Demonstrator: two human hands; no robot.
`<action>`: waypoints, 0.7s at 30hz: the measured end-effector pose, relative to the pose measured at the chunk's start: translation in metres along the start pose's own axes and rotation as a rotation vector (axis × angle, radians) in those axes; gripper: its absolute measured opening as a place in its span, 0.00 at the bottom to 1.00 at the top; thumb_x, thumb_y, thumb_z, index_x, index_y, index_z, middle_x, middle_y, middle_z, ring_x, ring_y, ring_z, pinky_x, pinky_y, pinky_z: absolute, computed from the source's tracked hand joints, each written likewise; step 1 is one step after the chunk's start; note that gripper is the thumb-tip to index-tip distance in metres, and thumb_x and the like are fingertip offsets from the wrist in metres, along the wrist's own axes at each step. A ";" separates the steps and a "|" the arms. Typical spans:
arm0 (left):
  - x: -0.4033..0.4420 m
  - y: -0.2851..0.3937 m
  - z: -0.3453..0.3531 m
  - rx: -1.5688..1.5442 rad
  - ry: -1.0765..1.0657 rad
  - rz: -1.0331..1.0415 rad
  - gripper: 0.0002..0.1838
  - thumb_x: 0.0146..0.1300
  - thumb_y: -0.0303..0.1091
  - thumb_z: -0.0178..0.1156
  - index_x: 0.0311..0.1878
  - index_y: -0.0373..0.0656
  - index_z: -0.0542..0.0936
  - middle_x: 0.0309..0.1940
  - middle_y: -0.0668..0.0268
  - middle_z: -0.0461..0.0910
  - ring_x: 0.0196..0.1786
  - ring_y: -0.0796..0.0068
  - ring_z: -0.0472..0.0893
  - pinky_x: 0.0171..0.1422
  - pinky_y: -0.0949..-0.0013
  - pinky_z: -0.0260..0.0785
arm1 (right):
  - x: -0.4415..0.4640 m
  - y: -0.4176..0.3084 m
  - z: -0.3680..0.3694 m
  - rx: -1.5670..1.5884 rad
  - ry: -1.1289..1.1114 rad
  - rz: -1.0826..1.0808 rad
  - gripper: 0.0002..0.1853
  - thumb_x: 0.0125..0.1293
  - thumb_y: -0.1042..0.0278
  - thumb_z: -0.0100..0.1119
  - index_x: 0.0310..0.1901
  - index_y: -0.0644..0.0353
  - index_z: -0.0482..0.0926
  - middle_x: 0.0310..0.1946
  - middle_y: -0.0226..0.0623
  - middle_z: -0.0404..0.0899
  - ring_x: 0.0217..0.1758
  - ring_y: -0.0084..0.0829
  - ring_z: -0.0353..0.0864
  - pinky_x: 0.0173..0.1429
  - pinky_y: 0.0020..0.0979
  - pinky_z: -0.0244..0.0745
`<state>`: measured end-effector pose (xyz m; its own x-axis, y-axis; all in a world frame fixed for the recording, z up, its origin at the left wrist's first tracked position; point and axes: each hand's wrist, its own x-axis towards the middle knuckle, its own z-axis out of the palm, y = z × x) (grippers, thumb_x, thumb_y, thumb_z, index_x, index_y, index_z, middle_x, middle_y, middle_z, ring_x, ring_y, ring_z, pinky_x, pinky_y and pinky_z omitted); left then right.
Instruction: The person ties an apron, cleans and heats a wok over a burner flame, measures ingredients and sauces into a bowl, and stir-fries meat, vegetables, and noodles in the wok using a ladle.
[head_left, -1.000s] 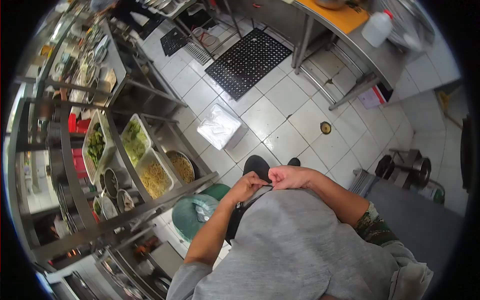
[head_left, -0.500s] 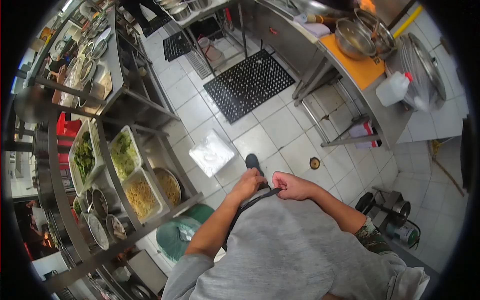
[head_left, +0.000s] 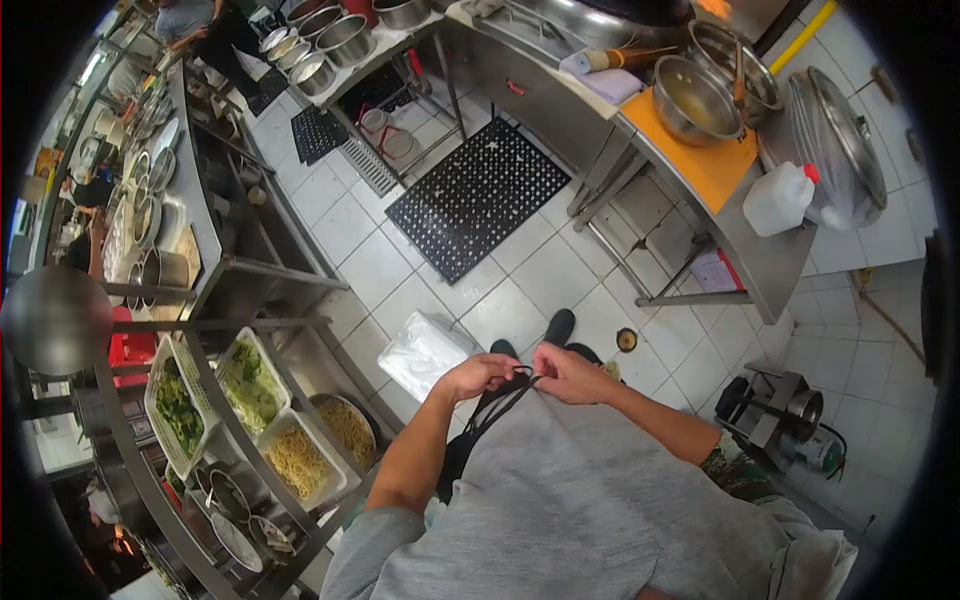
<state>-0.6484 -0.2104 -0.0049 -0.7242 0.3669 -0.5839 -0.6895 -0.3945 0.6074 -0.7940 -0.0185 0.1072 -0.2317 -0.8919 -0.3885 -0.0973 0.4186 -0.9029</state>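
Observation:
At the front of the grey shirt [head_left: 570,480], both hands hold a thin black strap [head_left: 500,407] at waist height. My left hand [head_left: 482,377] pinches a curved piece of it between thumb and fingers. Close by on the right, my right hand [head_left: 568,376] is closed on the strap against the shirt's edge. A small gap separates the two hands. The strap runs down the left side of the shirt to dark cloth. Dark shoes [head_left: 561,326] show on the tiles beyond the hands.
A plastic-wrapped white package [head_left: 425,352] lies on the floor. Left is a metal shelf with noodles [head_left: 297,462] and greens [head_left: 180,408]. Ahead lies a black mat [head_left: 478,198]. A steel table at right holds a bowl [head_left: 697,100] and a jug [head_left: 780,200]. Other people stand at the far left.
The view has shifted, showing more of the far kitchen. My hands have changed their hold on the strap, and a loop of it now shows between them. A second shoe has come into view.

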 end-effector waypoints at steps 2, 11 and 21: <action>0.002 0.014 0.001 -0.142 0.064 -0.019 0.12 0.69 0.27 0.52 0.53 0.41 0.79 0.34 0.74 0.75 0.31 0.86 0.66 0.35 0.82 0.58 | 0.010 -0.003 -0.012 -0.036 0.015 -0.016 0.11 0.60 0.69 0.61 0.39 0.59 0.68 0.27 0.35 0.74 0.31 0.30 0.75 0.36 0.33 0.70; 0.026 0.050 -0.005 0.129 0.281 0.104 0.12 0.72 0.30 0.52 0.54 0.42 0.81 0.37 0.75 0.80 0.37 0.86 0.73 0.42 0.81 0.66 | 0.059 0.005 -0.069 -0.158 -0.036 -0.176 0.12 0.59 0.69 0.62 0.38 0.59 0.69 0.26 0.36 0.75 0.29 0.34 0.77 0.34 0.35 0.71; 0.043 0.096 0.035 0.260 0.365 0.270 0.13 0.71 0.29 0.56 0.55 0.39 0.80 0.44 0.73 0.83 0.46 0.84 0.76 0.54 0.77 0.69 | 0.091 0.004 -0.102 -0.098 -0.100 -0.187 0.13 0.57 0.69 0.65 0.38 0.57 0.70 0.26 0.34 0.77 0.29 0.31 0.77 0.34 0.35 0.71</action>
<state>-0.7456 -0.2030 0.0469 -0.8587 -0.0553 -0.5095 -0.4912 -0.1947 0.8490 -0.9143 -0.0809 0.0866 -0.1046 -0.9659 -0.2367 -0.2247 0.2548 -0.9405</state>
